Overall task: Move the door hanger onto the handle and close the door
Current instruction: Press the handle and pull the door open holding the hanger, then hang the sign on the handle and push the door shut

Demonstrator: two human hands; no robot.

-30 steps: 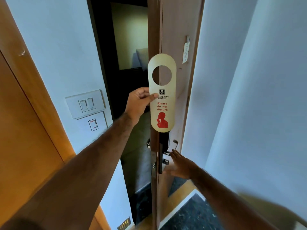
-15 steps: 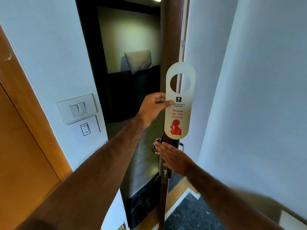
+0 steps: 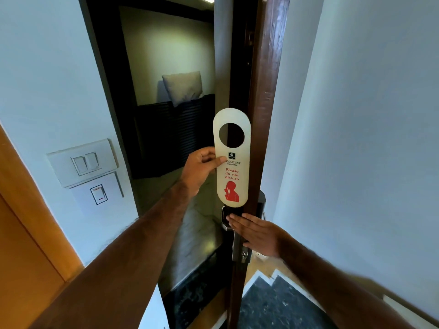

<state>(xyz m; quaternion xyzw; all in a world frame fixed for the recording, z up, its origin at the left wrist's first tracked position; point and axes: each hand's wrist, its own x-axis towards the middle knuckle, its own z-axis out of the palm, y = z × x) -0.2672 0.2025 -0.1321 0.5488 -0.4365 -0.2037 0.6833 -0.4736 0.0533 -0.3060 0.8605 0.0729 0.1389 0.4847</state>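
Note:
A cream door hanger (image 3: 232, 162) with a round hole at its top and red "Please do not disturb" print stands upright in front of the door's edge. My left hand (image 3: 202, 170) pinches its left side at mid-height. The dark wooden door (image 3: 263, 110) is ajar and seen edge-on. My right hand (image 3: 255, 231) lies flat, fingers together, against the door edge at the lock. The metal handle (image 3: 225, 218) pokes out just left of those fingertips, directly below the hanger. Most of the handle is hidden.
A white switch panel (image 3: 83, 162) with a second switch plate (image 3: 98, 194) below it sits on the left wall. An orange wooden panel (image 3: 23, 233) fills the far left. Through the doorway, a pillow (image 3: 183, 87) rests on dark furniture. A pale wall (image 3: 368, 138) runs close on the right.
The door has swung further, showing its edge and the room side. The hanger has come lower, closer to the handle. My right hand slid from the outer face onto the door edge.

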